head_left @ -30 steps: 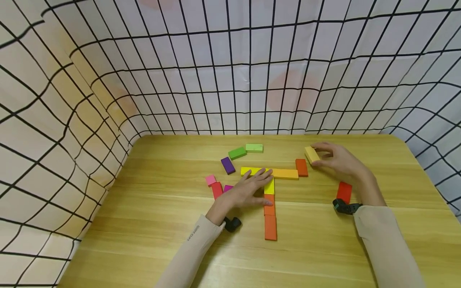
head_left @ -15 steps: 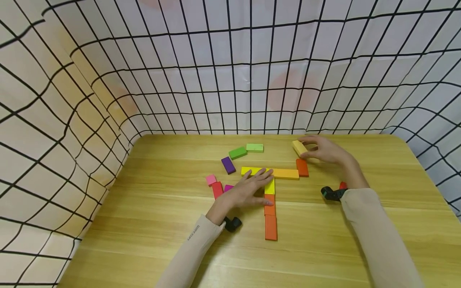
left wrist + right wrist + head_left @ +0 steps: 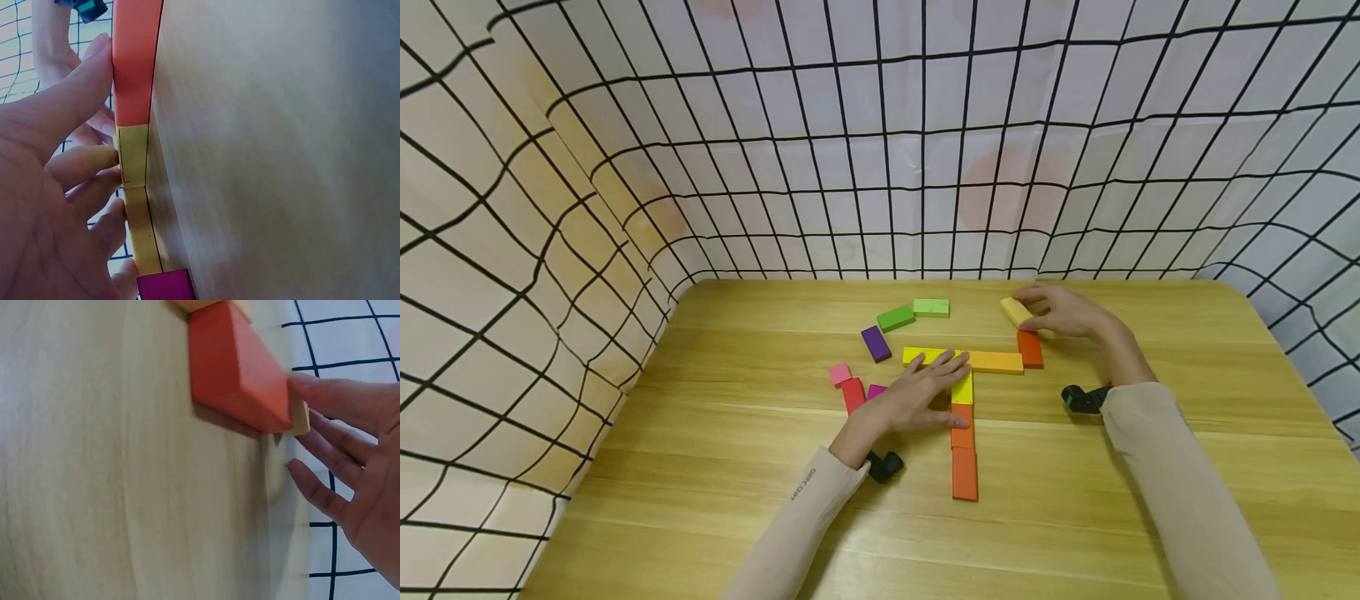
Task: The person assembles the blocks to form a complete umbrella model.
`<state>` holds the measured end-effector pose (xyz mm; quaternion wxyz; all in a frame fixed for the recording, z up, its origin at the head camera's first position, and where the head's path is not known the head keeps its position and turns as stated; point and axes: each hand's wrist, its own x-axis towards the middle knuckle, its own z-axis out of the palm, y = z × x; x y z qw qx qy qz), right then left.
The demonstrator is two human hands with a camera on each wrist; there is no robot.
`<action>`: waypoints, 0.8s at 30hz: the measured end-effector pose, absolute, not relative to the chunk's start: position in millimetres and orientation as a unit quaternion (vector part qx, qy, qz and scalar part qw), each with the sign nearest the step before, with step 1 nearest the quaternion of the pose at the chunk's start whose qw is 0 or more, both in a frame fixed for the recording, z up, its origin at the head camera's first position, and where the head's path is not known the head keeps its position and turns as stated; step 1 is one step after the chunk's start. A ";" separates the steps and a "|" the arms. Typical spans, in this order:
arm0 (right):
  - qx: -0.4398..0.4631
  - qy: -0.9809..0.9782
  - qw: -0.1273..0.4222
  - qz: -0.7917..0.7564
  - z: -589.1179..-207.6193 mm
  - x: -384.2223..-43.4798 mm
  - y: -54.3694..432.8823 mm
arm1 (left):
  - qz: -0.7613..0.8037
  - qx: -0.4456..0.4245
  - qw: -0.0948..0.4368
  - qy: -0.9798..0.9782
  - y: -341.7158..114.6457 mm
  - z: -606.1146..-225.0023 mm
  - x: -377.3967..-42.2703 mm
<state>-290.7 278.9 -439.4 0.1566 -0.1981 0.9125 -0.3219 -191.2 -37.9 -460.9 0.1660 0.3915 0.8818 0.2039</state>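
Observation:
My right hand [image 3: 1063, 311] pinches a pale yellow block [image 3: 1015, 312] between thumb and fingers, just behind a red-orange block [image 3: 1030, 349] at the right end of the row. In the right wrist view that red-orange block [image 3: 240, 369] partly hides the pale one [image 3: 300, 415]. My left hand [image 3: 913, 395] rests with spread fingers over the yellow blocks [image 3: 962, 390], its thumb on an orange block [image 3: 961, 437]. Those blocks form a T-like shape with an amber block [image 3: 996, 362] to the right and a red-orange block [image 3: 964, 475] at the near end.
Left of the shape lie a purple block [image 3: 876, 343], a pink block [image 3: 839, 375], a red block [image 3: 853, 395] and a magenta block [image 3: 876, 391]. Two green blocks [image 3: 895, 318] stand farther back. A black grid-patterned sheet [image 3: 917, 167] borders the wooden table [image 3: 700, 467].
My right hand has moved left with the pale yellow block, from right of the red-orange block to behind it. My left hand has stayed in place.

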 end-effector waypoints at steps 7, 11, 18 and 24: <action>-0.184 0.912 0.157 -0.332 -441.0 -291.6 277.3 | 0.210 0.390 0.171 0.880 -38.5 -460.2 -190.7; -0.180 0.915 0.136 -0.335 -444.3 -292.5 274.5 | 0.208 0.389 0.169 0.881 -38.3 -460.6 -191.0; -0.178 0.918 0.125 -0.332 -447.3 -291.4 271.1 | 0.206 0.393 0.166 0.881 -38.4 -461.2 -191.6; -0.186 0.916 0.129 -0.331 -449.0 -291.0 271.4 | 0.204 0.394 0.164 0.881 -38.5 -461.1 -191.5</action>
